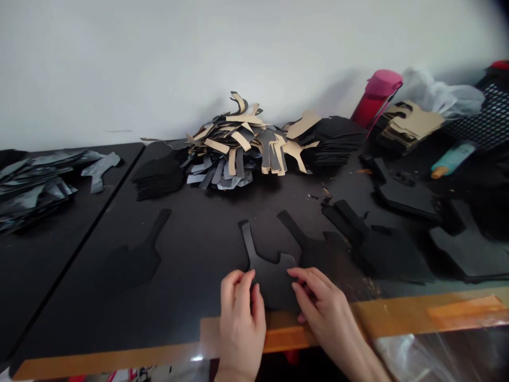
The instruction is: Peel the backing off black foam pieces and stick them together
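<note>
A flat black cut piece (272,284) with a narrow arm and a notched edge lies at the table's front edge, in front of me. My left hand (242,318) has its fingers closed at the piece's left edge. On the opposite side, my right hand (324,310) pinches the right edge between thumb and fingers. Just behind my right hand rests a similar black piece (318,244), partly covered. Another such piece (139,260) lies apart to the left.
Tan and grey cut strips (238,143) are heaped by the wall, between stacks of black pieces (159,175). More black pieces (392,254) lie at right. A red bottle (371,103), teal tube (455,159) and mesh basket (483,114) stand or lie farther back. Tape (119,361) runs along the front edge.
</note>
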Action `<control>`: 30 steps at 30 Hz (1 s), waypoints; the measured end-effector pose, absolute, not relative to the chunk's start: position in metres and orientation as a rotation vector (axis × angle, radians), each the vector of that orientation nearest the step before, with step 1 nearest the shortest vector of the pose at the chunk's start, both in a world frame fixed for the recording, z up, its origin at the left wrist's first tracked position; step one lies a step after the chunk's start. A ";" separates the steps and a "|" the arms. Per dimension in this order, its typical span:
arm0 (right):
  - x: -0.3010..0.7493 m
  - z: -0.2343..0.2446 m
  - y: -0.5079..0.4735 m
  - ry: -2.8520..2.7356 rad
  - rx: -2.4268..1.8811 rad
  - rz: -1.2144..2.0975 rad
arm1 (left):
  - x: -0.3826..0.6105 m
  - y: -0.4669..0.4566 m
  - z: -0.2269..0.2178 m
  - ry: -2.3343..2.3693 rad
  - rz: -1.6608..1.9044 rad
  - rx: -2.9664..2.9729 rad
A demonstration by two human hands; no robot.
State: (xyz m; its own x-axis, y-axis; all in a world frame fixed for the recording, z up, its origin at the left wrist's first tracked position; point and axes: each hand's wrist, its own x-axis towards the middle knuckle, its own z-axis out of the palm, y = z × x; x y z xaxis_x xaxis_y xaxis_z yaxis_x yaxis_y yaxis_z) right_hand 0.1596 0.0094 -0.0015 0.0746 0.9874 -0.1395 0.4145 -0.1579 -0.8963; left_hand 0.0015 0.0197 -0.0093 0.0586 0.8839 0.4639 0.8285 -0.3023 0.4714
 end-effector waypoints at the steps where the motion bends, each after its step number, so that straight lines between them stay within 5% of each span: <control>1: 0.160 -0.001 0.010 -1.407 -1.670 1.066 | 0.002 0.020 -0.009 1.802 1.082 2.223; 30: 0.155 0.001 0.015 -1.502 -1.730 0.958 | -0.006 0.026 -0.011 1.826 1.058 2.254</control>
